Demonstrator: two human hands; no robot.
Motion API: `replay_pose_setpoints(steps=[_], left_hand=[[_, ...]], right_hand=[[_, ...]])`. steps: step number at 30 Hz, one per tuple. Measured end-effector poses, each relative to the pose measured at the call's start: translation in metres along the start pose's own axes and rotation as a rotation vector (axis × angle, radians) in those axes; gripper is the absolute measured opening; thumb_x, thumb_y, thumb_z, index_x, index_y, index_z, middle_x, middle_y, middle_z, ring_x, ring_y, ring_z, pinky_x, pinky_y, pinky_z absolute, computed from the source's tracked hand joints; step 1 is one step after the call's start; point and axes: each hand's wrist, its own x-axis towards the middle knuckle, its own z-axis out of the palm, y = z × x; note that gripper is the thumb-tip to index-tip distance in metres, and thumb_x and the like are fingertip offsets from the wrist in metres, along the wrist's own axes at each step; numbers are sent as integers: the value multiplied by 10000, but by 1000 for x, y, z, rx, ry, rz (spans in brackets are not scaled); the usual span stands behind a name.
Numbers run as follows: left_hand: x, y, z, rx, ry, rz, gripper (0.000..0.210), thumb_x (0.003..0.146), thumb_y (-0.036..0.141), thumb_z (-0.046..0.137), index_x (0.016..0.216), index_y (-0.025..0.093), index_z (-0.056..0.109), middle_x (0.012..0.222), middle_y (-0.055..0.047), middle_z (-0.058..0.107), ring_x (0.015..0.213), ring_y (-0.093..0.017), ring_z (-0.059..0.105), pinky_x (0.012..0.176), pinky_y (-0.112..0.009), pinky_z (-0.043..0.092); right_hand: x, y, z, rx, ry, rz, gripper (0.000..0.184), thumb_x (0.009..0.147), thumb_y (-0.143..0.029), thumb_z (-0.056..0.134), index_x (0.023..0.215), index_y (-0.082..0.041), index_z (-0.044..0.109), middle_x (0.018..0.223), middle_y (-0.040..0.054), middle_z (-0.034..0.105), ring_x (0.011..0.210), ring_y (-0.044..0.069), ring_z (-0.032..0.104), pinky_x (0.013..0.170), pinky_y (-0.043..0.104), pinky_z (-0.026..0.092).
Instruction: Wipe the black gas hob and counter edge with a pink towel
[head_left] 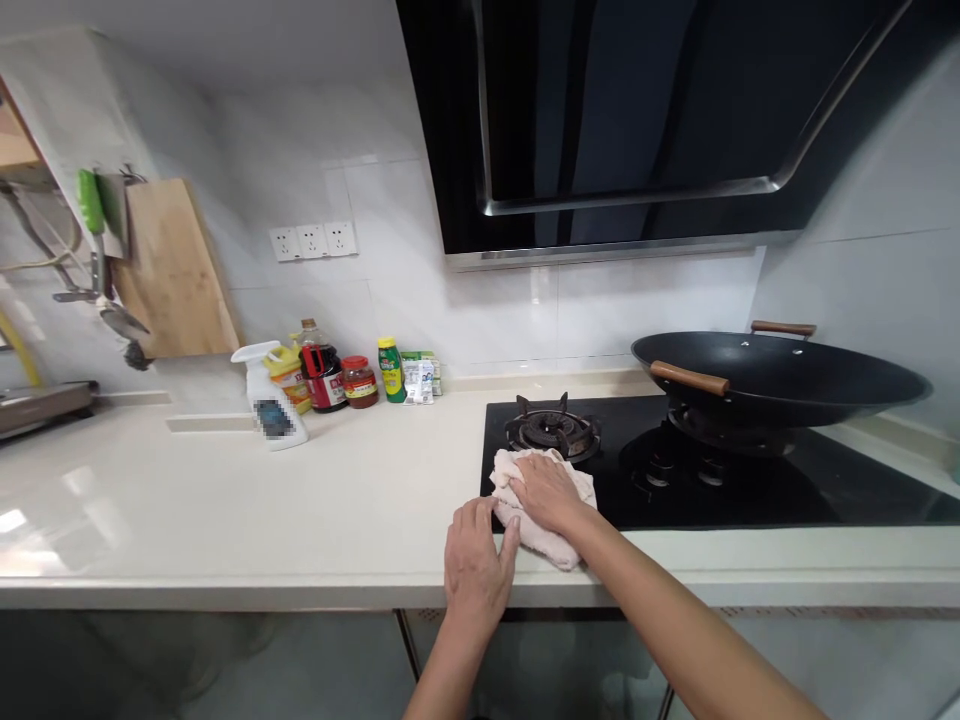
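A pale pink cloth (544, 540) lies bunched over the front left corner of the black gas stove (750, 505), part of it hanging onto the white counter. My right hand (549, 490) presses down on the cloth, fingers closed over its upper part. Beside it, my left hand (477, 560) rests at the counter's front edge, thumb apart from the fingers and fingertips close to the cloth's left side; whether they touch it I cannot tell. Just behind the cloth stands the left burner (553, 425) with its dark pan support.
A large black wok (780, 385) with wooden handles sits over the right burner. Left along the wall stand a white spray bottle (271, 405), a dark sauce bottle (322, 370), a red-lidded jar (360, 383) and a green bottle (391, 370). The range hood (615, 120) overhangs the stove.
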Motion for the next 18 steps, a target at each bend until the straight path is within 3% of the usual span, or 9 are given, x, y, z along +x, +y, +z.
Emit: replay_pose_setpoints(steps=[5, 11, 18], left_hand=[[0, -4, 3, -33, 70, -17, 312, 970, 375, 544, 1238, 218, 573, 1226, -126, 618, 1157, -283, 582, 966, -474, 514], [1, -4, 0, -7, 39, -80, 300, 955, 403, 556, 1191, 233, 630, 1231, -120, 630, 1191, -303, 568, 958, -507, 508], [1, -6, -7, -42, 4, -86, 291, 958, 397, 549, 1184, 243, 649, 1219, -101, 651, 1173, -284, 584, 955, -491, 503]], right_hand=[[8, -17, 3, 26, -50, -23, 497, 1013, -459, 337, 1400, -204, 515, 1456, 160, 514, 1346, 308, 439, 1089, 491, 292], [-31, -31, -2, 107, -117, -217, 542, 1011, -574, 340, 1473, -326, 476, 1613, 90, 378, 1490, 298, 297, 1180, 500, 222], [-68, -9, -8, 191, -107, -253, 531, 1026, -515, 328, 1481, -293, 488, 1617, 94, 381, 1509, 281, 284, 1207, 497, 227]])
